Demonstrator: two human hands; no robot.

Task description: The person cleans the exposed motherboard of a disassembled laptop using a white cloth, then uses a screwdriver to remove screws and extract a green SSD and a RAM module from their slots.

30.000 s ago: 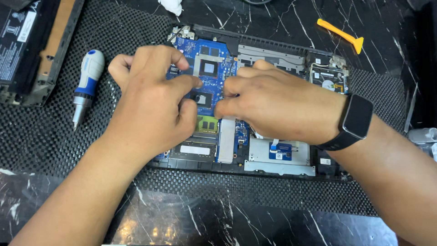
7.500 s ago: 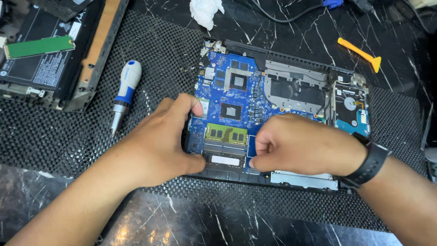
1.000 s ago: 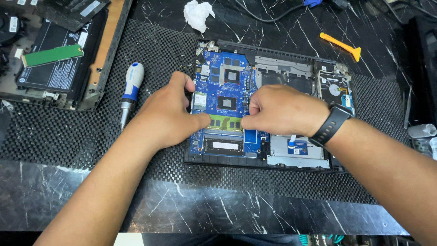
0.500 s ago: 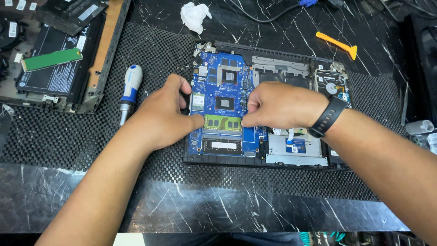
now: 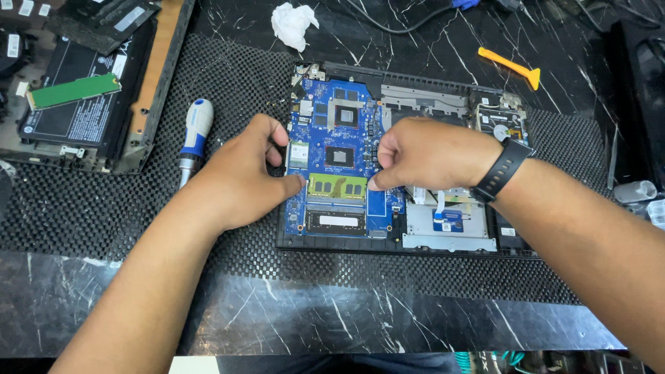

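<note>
Both hands sit almost where they were half a second ago, with only a slight shift of the whole view; against the frame from seven and a half seconds ago they have moved up from the lower memory slot to the green memory module [image 5: 337, 185]. Left hand [image 5: 239, 173] rests on the black perforated rubber mat [image 5: 104, 215] at the left edge of the opened black laptop base [image 5: 332, 244], its thumb tip pressed against the left end of the module and the other fingers curled loosely. Right hand [image 5: 426, 152], with a black band on its wrist, hovers over the blue rectangular mainboard [image 5: 325, 104], its fingers bunched together and a fingertip pressed to the right end of the module; the module is thus pinched endwise between the two hands. It lies flat across the lower middle of the mainboard, just above an empty black memory slot [image 5: 336, 221]. A screwdriver with a white and blue handle [image 5: 194, 135] lies on the mat just left of the left hand, not touching it. A crumpled white tissue [image 5: 293, 24] lies near the mat's top edge, and an orange plastic pry tool [image 5: 512, 67] lies on the dark marble tabletop beyond the laptop's top right corner. A second dismantled device with a green strip-shaped card [image 5: 73, 90] occupies the mat's top left corner.
</note>
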